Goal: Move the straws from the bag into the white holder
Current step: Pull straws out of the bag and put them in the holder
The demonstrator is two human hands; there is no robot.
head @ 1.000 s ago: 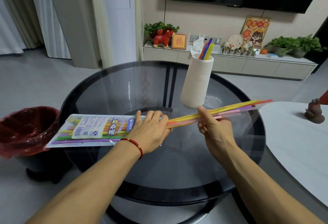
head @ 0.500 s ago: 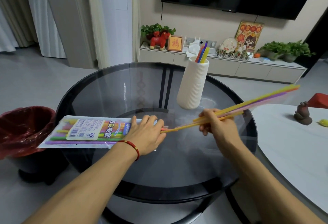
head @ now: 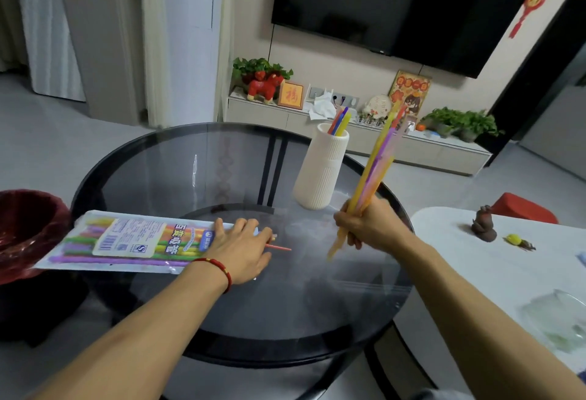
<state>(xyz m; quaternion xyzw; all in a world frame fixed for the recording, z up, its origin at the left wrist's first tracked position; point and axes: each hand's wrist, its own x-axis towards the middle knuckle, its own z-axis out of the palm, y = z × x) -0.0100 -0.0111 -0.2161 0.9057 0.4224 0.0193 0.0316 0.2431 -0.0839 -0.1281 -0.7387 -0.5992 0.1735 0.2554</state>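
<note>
Round glass table (head: 177, 177), dark-rimmed, carries everything in play; the person stands at its near edge. Red-lined bin (head: 28, 225) sits on the floor off the table's left edge, contents not visible. Bag (head: 126, 242) lies flat and lengthwise along the left side of the table, its far-left end overhanging the rim toward the bin, its open end pointing to the table's middle. Through the clear plastic: green, purple, yellow and orange straws remain inside, so the task is judged partly done. White holder (head: 320, 174), ribbed and upright, stands toward the far right of the table; it already holds a few straws, blue, yellow and red tips leaning out of its mouth to the right. Left hand (head: 241, 250) rests palm-down on the bag's open end, fingers spread flat and gripping nothing, likely pinning the bag so it does not slide while straws are drawn out. Right hand (head: 367, 228), near the table's right edge and just beside the holder's base, is closed in a fist around a bundle of straws (head: 375, 161). The bundle tilts steeply, upper ends risen beside and past the holder's rim, lower ends poking out below the fist; this looks like lining it up for a drop into the holder. One loose pink straw (head: 279, 248) lies on the glass, protruding from under the left hand toward the middle, easily left behind or rolled.
</note>
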